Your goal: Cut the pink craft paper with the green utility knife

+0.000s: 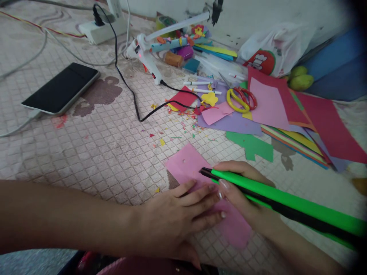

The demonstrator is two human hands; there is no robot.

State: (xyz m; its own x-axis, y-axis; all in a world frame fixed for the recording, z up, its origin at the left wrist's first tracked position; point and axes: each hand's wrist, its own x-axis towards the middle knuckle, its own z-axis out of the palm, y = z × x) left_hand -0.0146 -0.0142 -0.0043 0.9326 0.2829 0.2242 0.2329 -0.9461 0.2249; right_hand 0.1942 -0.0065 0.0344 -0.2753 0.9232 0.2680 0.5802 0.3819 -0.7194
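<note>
My left hand (183,214) lies flat on a pink strip of paper (187,158), fingers spread, pressing it to the cloth. A small round mark or hole shows near the strip's far end. In my right hand (243,194) is a long green and black tool (286,194), its fingers and thumb closed round it near the dark tip. That tip hovers over or touches the pink paper just beyond my left fingers; contact is unclear. The exact kind of tool does not show. The paper's near end reaches out below my right hand.
A white glue gun (147,61) with a black cord stands at the back. Scissors (241,100), coloured paper sheets (269,99) and a green paper scrap (252,145) lie to the right, among small clippings. A phone (61,88) lies left, near a power strip (100,32).
</note>
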